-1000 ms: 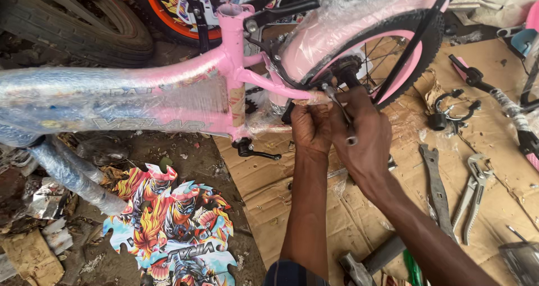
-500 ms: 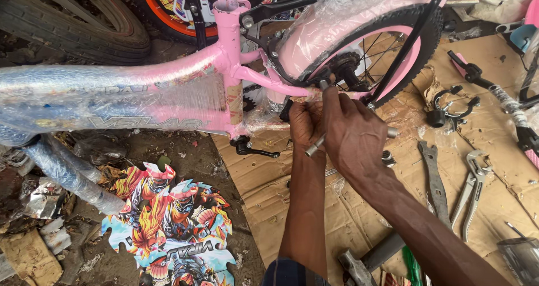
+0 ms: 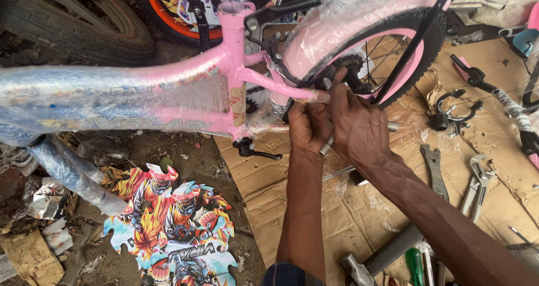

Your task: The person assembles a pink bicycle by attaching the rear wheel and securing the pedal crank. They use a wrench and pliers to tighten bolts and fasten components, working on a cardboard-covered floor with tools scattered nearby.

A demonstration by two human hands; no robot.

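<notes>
Both hands met at the rear stay of the pink bicycle frame (image 3: 224, 67), near the hub at about one o'clock from centre. The right hand (image 3: 359, 130) was closed around a metal spanner (image 3: 327, 145); the left hand (image 3: 306, 130) was curled on the stay, though what its fingers pinched I could not tell. The spanner could slip — the plastic wrap looked slick — and knuckles would hit the spokes. No container showed; pliers (image 3: 476, 184) and a hammer (image 3: 387, 252) lay loose on the cardboard (image 3: 505, 134).
</notes>
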